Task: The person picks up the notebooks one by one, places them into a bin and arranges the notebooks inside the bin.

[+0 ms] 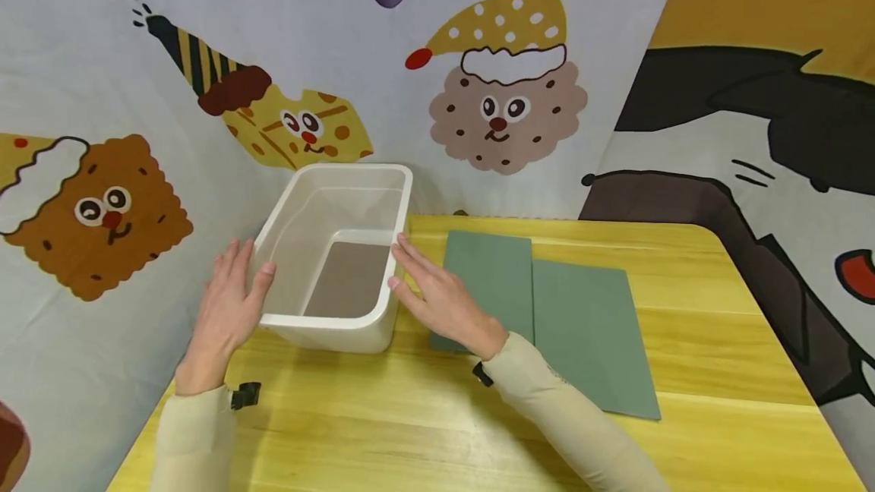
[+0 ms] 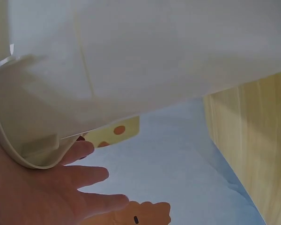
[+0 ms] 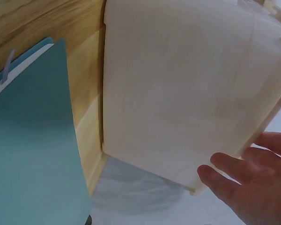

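Note:
A white plastic bin (image 1: 331, 336) with rounded corners stands on the table, its open top facing up and its inside bare down to the greyish floor. At its left rim is my left hand (image 1: 229, 298), fingers extended along the outside; the left wrist view shows the rim against the palm of that hand (image 2: 51, 190). Across from it, my right hand (image 1: 440, 291) touches the right rim with fairly straight fingers. In the right wrist view those fingers of the right hand (image 3: 257, 183) lie beside the bin's outer wall (image 3: 173, 93).
Right of the bin lie two green notebooks (image 1: 488, 264) (image 1: 591, 332), side by side and touching; pages and a ribbon show at one edge in the right wrist view. The yellow wood table (image 1: 342, 431) meets a cartoon-printed cloth (image 1: 410, 120) behind and to the left.

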Available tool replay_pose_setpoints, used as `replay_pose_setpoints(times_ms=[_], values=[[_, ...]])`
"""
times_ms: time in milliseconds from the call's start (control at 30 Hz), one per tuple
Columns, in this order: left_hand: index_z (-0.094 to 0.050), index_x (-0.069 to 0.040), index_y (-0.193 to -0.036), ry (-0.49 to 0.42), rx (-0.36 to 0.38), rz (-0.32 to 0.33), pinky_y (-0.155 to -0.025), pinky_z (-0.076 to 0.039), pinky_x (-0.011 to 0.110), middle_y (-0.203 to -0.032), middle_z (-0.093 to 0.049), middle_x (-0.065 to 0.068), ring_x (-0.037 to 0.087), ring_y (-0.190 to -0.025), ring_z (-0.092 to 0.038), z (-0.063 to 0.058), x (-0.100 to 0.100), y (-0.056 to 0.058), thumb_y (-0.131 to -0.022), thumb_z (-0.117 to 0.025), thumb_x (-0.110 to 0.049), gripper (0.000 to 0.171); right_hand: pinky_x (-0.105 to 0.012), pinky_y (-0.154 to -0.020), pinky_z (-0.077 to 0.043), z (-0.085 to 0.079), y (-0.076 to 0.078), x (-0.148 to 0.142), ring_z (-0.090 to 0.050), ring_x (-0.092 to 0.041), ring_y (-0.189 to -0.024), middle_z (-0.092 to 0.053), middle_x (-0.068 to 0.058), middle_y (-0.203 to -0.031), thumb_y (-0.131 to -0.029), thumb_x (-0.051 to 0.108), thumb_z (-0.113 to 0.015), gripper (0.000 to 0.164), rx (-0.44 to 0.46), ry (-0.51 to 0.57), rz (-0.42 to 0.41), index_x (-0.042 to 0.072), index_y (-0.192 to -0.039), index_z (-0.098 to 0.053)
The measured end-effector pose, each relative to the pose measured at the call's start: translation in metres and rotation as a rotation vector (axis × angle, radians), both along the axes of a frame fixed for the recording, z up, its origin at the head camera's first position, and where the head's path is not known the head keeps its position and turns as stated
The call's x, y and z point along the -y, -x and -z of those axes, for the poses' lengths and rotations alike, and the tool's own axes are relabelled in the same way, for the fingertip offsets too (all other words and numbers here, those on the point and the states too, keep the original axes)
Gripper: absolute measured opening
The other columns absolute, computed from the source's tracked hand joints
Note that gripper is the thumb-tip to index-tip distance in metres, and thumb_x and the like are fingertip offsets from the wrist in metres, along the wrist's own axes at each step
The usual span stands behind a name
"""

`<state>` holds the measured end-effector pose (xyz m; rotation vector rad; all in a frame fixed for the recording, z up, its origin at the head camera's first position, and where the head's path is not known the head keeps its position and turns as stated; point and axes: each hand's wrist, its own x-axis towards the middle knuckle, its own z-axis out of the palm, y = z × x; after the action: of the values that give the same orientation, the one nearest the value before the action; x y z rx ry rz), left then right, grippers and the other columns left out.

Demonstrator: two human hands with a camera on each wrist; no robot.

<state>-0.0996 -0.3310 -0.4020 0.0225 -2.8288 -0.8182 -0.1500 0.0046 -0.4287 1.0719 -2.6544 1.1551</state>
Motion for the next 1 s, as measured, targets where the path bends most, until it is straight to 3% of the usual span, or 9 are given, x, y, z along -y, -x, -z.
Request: replay_pose_setpoints(times_ms=[400,533,700,1000], values=[[-0.012,0.003,-0.164,-0.008,0.058,0.02,-0.116,-0.009,0.075,-0.169,-0.005,0.031,0.057,-0.152,-0.003,-0.003,-0.001,-0.001,-0.112,-0.028,-0.051,0.077,-0.051,-0.123,-0.025,-0.001,-0.001,-0.02,-0.024,-0.03,-0.155,-0.01,-0.001,-0.172,-0.111,0.051,-0.039,0.069,0.074,0.041,0.057,0.011,-0.165,-0.024],[-0.011,0.003,-0.164,-0.005,0.066,0.019,-0.115,-0.01,0.076,-0.169,-0.006,0.031,0.056,-0.152,-0.003,-0.004,0.0,-0.001,-0.112,-0.029,-0.051,0.077,-0.055,-0.122,-0.026,-0.001,-0.002,-0.049,-0.023,-0.031,-0.155,-0.012,-0.002,-0.173,-0.11,0.052,-0.04,0.069,0.095,0.041,0.115,0.014,-0.166,-0.023],[-0.01,0.002,-0.164,0.004,0.08,0.011,-0.114,-0.011,0.077,-0.169,-0.006,0.03,0.055,-0.153,-0.005,-0.004,0.002,-0.002,-0.112,-0.028,-0.051,0.077,-0.064,-0.116,-0.032,0.002,-0.006,-0.094,-0.032,-0.039,-0.151,-0.018,-0.006,-0.172,-0.11,0.053,-0.042,0.067,0.072,-0.029,0.234,0.019,-0.165,-0.029],[-0.011,0.001,-0.165,0.001,0.079,0.011,-0.112,-0.013,0.078,-0.169,-0.008,0.03,0.056,-0.152,-0.006,-0.006,0.0,-0.002,-0.112,-0.028,-0.05,0.076,-0.071,-0.115,-0.026,0.015,-0.013,-0.172,-0.022,-0.048,-0.153,-0.018,-0.016,-0.171,-0.109,0.053,-0.044,0.071,0.07,-0.184,0.388,0.011,-0.164,-0.032]])
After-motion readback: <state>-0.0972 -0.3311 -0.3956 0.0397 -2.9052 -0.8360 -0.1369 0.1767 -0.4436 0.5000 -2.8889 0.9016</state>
